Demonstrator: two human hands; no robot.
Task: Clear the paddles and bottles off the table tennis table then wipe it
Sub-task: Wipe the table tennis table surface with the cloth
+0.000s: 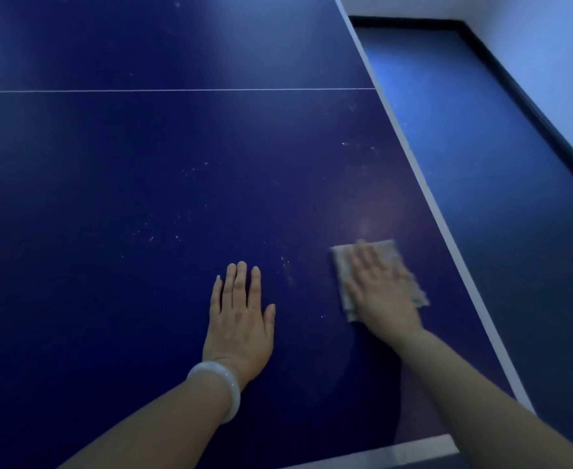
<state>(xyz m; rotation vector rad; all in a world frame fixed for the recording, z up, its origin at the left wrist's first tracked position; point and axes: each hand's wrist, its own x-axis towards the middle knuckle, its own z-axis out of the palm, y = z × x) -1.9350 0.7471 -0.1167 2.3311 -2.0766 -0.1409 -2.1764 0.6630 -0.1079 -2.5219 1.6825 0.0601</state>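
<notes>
On the dark blue bench [143, 198], the left hand [241, 319] lies spread flat at six o'clock; the blurred right hand [384, 292], fingers straight, presses a pale grey cloth [384, 252] at four o'clock.

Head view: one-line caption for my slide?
Right hand presses cloth on blue table; left hand rests flat beside it.

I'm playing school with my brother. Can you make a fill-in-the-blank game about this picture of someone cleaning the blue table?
1. The right hand presses a ____ flat on the table.
2. The left hand lies flat with nothing under it but the ____.
3. The white bangle is on the ____ wrist.
4. The hand nearer the table's white side edge is the ____ one.

Missing words: cloth; table; left; right
</notes>
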